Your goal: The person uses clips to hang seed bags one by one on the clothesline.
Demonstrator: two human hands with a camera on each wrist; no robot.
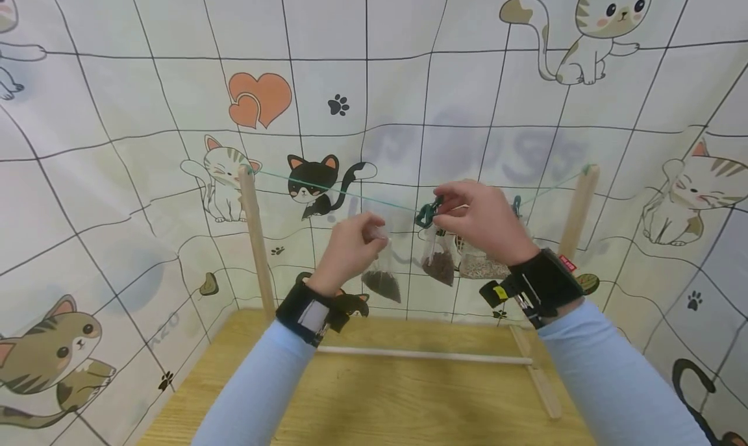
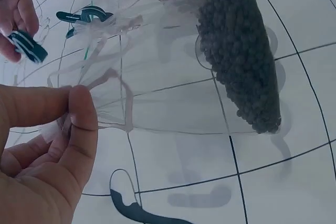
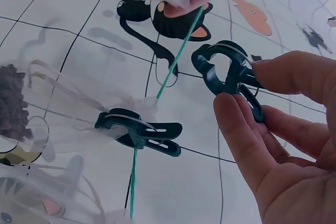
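Observation:
Between thumb and fingers my left hand (image 1: 352, 248) pinches the gathered top of a clear drawstring bag of dark pellets (image 2: 239, 51), which hangs below it. My right hand (image 1: 482, 219) holds a dark green spring clip (image 3: 223, 69) by its handles, apart from the line in the right wrist view. A second green clip (image 3: 139, 129) fastens another bag to the green string (image 3: 181, 61). That bag of brown pieces (image 1: 439, 265) hangs beside a bag of pale grains (image 1: 482, 266), partly behind my right hand. The left hand's bag is close to the string, left of the hung ones.
The string runs between a left wooden post (image 1: 257, 238) and a right wooden post (image 1: 578, 212). A white rod (image 1: 423, 355) crosses low above the wooden tabletop (image 1: 409, 400), meeting a wooden foot (image 1: 540, 381). Cat-printed cloth (image 1: 397, 95) stands behind.

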